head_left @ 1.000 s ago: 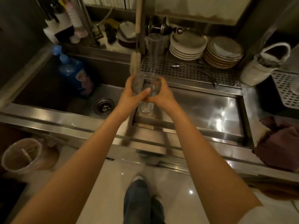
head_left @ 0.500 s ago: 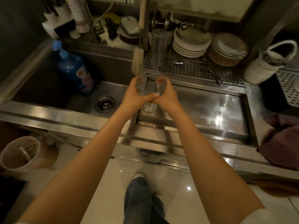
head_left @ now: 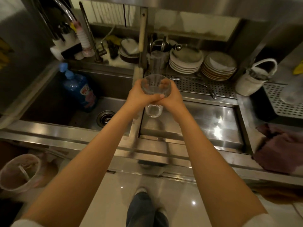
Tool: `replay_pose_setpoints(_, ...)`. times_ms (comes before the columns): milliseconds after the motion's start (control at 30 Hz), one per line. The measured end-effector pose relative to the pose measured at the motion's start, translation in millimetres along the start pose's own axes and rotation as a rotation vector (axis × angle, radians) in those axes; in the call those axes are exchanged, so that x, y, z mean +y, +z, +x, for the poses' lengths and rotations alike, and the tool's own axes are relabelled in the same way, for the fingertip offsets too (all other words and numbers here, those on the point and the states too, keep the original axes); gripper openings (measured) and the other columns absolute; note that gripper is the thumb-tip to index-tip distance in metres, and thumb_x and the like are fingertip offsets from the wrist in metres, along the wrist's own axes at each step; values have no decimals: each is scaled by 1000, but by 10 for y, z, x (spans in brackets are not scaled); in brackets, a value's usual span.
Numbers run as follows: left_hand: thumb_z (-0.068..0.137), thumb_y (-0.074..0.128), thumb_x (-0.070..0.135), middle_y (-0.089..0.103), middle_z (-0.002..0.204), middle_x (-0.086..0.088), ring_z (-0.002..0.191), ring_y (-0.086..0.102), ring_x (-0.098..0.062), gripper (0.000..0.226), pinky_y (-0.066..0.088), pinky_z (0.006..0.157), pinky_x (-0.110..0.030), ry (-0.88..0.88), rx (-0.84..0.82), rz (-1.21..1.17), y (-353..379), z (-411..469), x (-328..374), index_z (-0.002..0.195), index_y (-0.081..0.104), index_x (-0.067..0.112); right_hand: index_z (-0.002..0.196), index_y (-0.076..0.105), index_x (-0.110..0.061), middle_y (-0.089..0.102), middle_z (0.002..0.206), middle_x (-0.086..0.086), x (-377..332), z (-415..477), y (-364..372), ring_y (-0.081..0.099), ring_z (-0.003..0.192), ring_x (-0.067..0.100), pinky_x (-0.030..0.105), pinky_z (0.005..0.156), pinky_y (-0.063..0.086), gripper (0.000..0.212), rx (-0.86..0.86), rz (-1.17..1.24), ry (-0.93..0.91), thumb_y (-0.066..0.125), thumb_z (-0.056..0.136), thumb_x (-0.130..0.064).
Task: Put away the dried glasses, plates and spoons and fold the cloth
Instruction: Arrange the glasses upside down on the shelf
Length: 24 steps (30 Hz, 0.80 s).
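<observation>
Both my hands wrap one clear drinking glass (head_left: 154, 110), held upright above the steel draining tray (head_left: 213, 130). My left hand (head_left: 139, 95) grips its left side and my right hand (head_left: 173, 97) grips its right side, thumbs meeting in front. A second tall glass (head_left: 156, 62) stands on the perforated rack (head_left: 221, 89) behind. Two stacks of plates (head_left: 186, 60) (head_left: 219, 66) sit at the back of that rack. Spoons (head_left: 193, 81) lie on the rack. A purple cloth (head_left: 280, 148) lies crumpled on the counter at the right.
A blue detergent bottle (head_left: 80, 90) leans in the sink basin (head_left: 49, 102) at the left. A bottle brush (head_left: 141, 45) hangs just behind my hands. A white bag (head_left: 252, 79) stands at the right, a bin (head_left: 18, 172) on the floor at the lower left.
Both hands have kept hold of the glass and carried it slightly right and away from me, toward the rack. My view has tilted up a little.
</observation>
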State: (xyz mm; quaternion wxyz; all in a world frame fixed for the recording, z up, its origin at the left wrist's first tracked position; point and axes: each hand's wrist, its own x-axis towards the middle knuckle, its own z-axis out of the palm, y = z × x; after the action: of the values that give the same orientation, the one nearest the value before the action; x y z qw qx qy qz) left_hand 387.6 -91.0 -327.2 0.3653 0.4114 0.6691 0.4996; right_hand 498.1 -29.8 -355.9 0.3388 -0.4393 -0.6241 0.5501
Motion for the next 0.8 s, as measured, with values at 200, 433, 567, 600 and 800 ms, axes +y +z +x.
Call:
replay_pose_setpoints(200, 66, 81, 15, 47, 114, 2, 112, 52, -17, 84, 51, 85, -27, 146, -30, -36, -5, 52, 516, 134, 33, 10, 92, 49, -39, 55, 96, -10, -553, 30, -223, 60, 93, 12, 32, 79, 54, 63, 8, 69, -89, 83, 40, -26)
replay_pose_setpoints(433, 64, 83, 25, 51, 107, 7, 100, 55, -10, 76, 47, 64, -11, 283, 20, -43, 20, 121, 1201, 125, 37, 18, 102, 48, -20, 54, 97, -4, -1235, -38, -508, 63, 82, 2, 14, 64, 52, 49, -14, 167, -244, 69, 70, 11)
replay_pose_setpoints(567, 60, 86, 25, 56, 101, 5, 95, 58, -8, 68, 49, 69, -15, 301, 41, -79, 42, 162, 1499, 111, 42, 20, 110, 50, -20, 61, 99, -2, -1497, -101, -638, 66, 79, -3, 12, 61, 51, 55, -5, 138, -305, 71, 69, 10)
replay_pose_setpoints(600, 58, 86, 27, 56, 100, 6, 92, 58, -6, 68, 49, 69, -16, 308, 51, -75, 43, 156, 1546, 109, 42, 21, 115, 50, -20, 63, 103, 0, -1537, -123, -671, 65, 87, 3, 14, 65, 52, 58, -5, 108, -326, 72, 68, 7)
replay_pose_setpoints(800, 55, 86, 40, 58, 96, 10, 91, 59, -7, 67, 53, 73, -26, 347, 81, -49, 41, 139, 1778, 106, 46, 23, 120, 48, -20, 62, 105, -3, -1676, -196, -757, 63, 89, 0, 15, 67, 51, 57, -27, 89, -373, 74, 72, -1)
